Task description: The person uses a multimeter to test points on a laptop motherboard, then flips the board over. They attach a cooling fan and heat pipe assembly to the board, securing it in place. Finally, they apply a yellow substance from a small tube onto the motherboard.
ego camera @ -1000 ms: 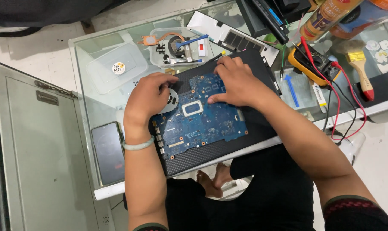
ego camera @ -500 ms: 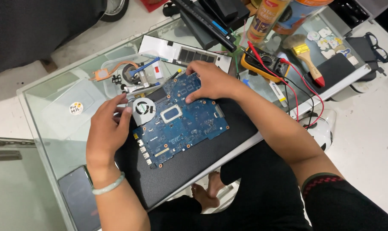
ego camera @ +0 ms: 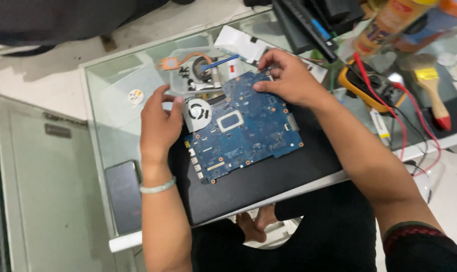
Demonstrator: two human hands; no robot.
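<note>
Here the fingertips of the right hand [ego camera: 289, 80] are spread and pressed flat on the far edge of the blue rectangular laptop circuit board [ego camera: 246, 132], thumb on the board's face, gripping nothing; the fingers of the left hand [ego camera: 160, 123] are loosely curled, their tips touching the rim of the small round grey cooling fan [ego camera: 197, 113] at the board's near-left corner, not clamped on it. The board lies face up on a black textured mat [ego camera: 268, 176], which rests on the glass-topped white-framed table [ego camera: 112, 111]. Compared with the view half a second before, the left hand sits higher against the fan and the right hand has shifted toward the board's far corner, which suggests, as a judgement, that the board is being steadied while the fan is worked at. Just beyond the fan stands a clear plastic tray [ego camera: 208, 70] holding a copper heat pipe and small parts. A dark smartphone [ego camera: 123, 194] lies near the left wrist. To the right lie a yellow multimeter [ego camera: 362, 83] with red and black leads, and a paintbrush with a yellow ferrule and red-tipped handle [ego camera: 432, 93].
</note>
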